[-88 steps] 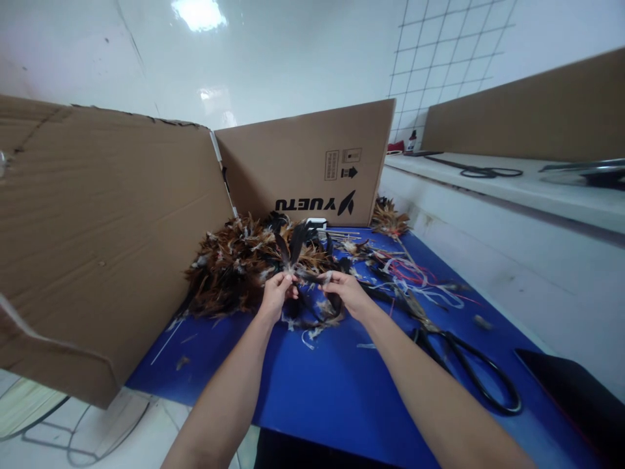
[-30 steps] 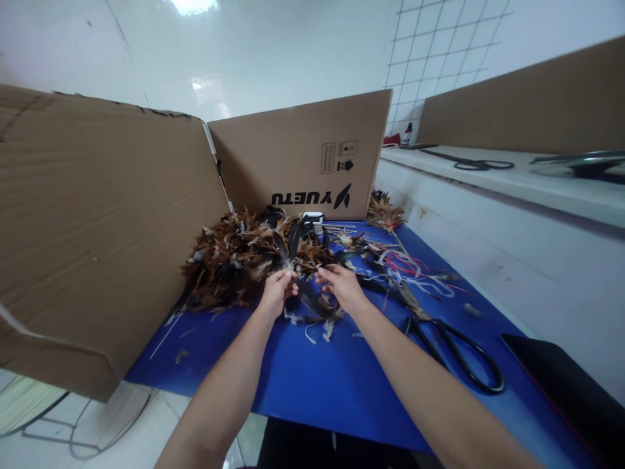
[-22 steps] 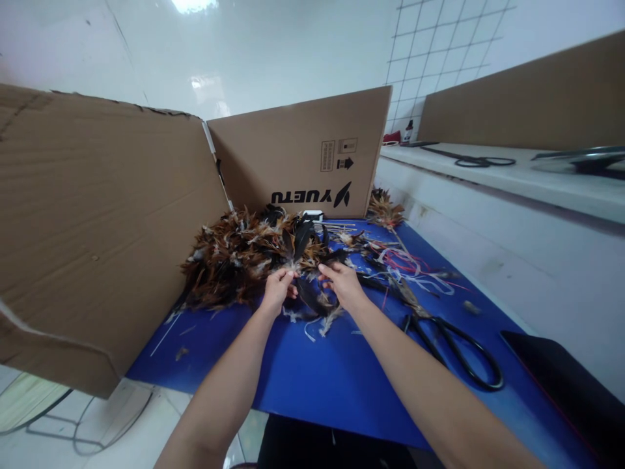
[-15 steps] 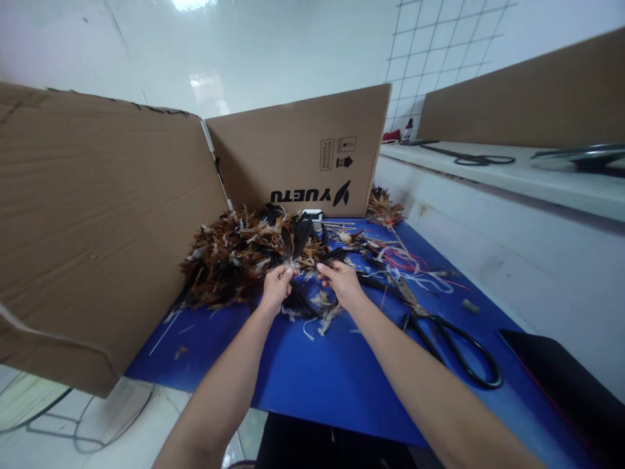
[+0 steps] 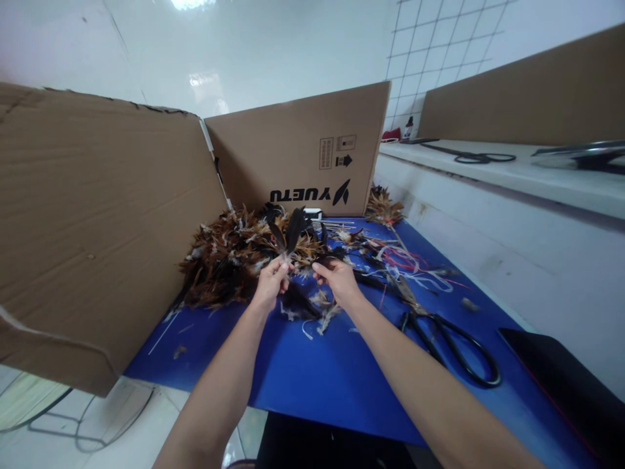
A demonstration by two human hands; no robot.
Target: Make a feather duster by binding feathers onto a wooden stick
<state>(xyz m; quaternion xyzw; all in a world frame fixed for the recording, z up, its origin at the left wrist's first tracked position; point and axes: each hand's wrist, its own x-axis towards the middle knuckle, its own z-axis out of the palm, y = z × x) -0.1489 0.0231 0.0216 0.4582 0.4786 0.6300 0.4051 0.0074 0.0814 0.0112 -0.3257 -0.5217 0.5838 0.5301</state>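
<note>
Black feathers (image 5: 295, 229) fan out above the left hand (image 5: 271, 281), whose thumb and finger are clamped on their pale quill ends; the tips point up and away from the wearer, one long axis leaning left, the other right. The right hand (image 5: 340, 279) is just beside, thumb and finger close together; whether it grips anything cannot be told. Beyond lies a brown pile (image 5: 229, 254) of plumage. Scissors (image 5: 420, 311) rest rightward on the blue worktop (image 5: 312, 384), handles nearest.
</note>
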